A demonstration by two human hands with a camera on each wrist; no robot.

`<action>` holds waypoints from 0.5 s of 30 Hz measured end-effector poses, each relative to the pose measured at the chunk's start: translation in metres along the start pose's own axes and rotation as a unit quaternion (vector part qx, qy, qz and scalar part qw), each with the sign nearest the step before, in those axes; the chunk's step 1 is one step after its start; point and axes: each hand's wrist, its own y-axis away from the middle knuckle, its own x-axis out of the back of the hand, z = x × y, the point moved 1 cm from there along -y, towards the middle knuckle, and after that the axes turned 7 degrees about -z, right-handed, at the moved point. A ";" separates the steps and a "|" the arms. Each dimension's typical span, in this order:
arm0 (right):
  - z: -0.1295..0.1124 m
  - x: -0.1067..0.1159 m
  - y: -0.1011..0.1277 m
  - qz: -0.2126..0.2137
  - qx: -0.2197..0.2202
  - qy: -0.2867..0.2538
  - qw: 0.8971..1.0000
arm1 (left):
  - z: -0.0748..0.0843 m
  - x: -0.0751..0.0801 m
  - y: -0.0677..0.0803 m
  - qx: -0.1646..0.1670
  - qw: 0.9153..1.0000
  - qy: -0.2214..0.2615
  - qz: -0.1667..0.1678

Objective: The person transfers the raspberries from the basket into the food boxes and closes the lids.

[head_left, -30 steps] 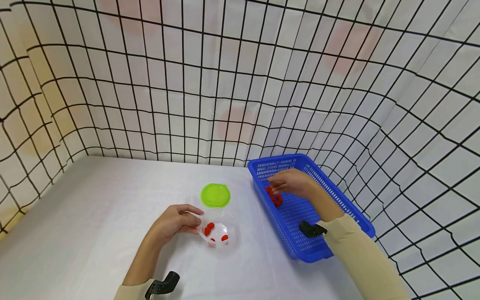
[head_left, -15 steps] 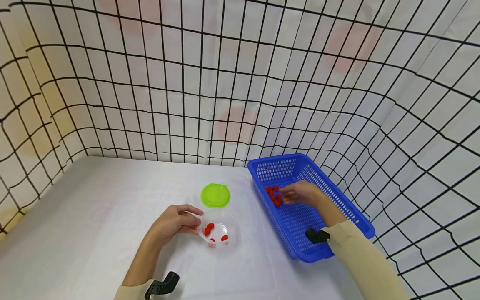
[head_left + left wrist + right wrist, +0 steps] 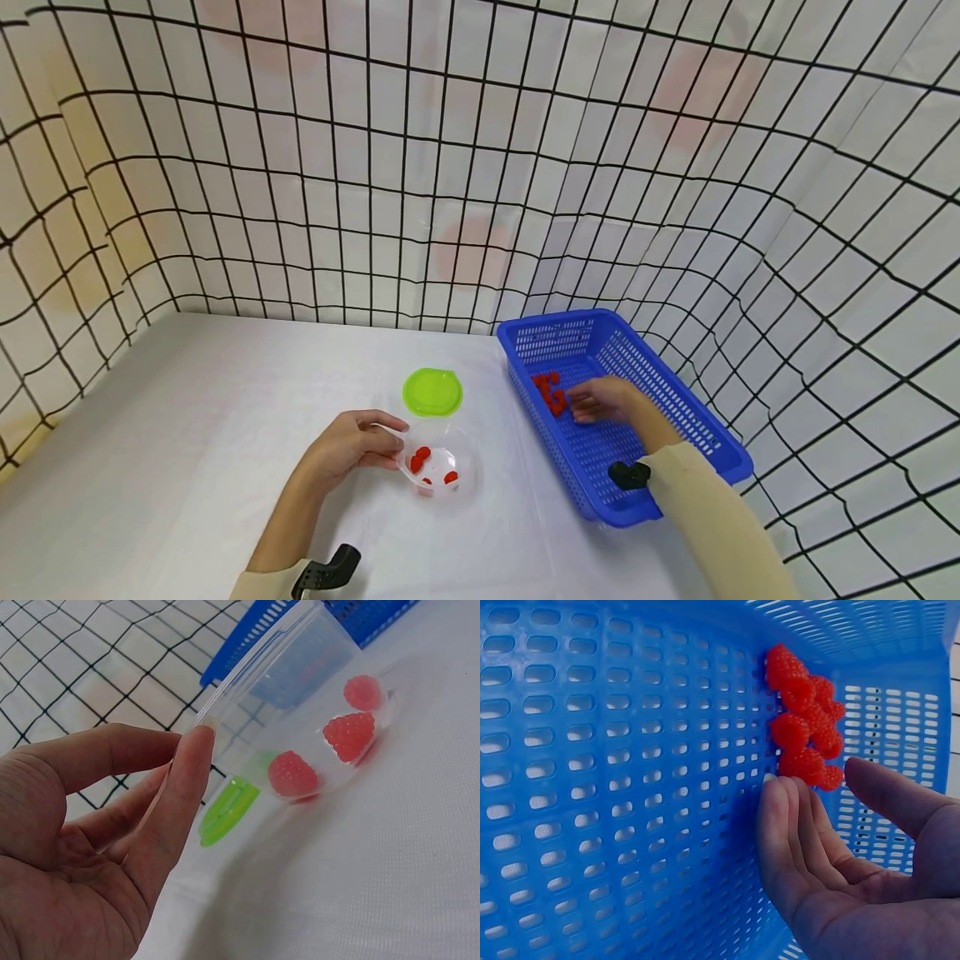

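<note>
Right hand (image 3: pixel 855 855): fingers apart, holding nothing, tips just short of the raspberries (image 3: pixel 804 724) in the blue basket (image 3: pixel 592 787).
Left hand (image 3: pixel 90 840): thumb and fingers pinched the tilted clear cup (image 3: pixel 300 697).
Advice: pinch one berry lightly, since it would likely crush.

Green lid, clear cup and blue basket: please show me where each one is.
green lid (image 3: pixel 432 391), head view, middle of its top.
clear cup (image 3: pixel 300 667), left wrist view, bare side wall.
blue basket (image 3: pixel 570 317), head view, far rim.
</note>
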 end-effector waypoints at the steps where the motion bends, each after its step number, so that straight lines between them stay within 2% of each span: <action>1: 0.001 0.000 -0.001 0.002 -0.004 -0.001 1.000 | 0.000 0.000 0.000 -0.001 1.000 0.000 -0.001; 15: 0.001 -0.002 -0.010 0.001 -0.035 0.009 0.999 | 0.000 0.000 0.000 0.000 1.000 -0.003 -0.002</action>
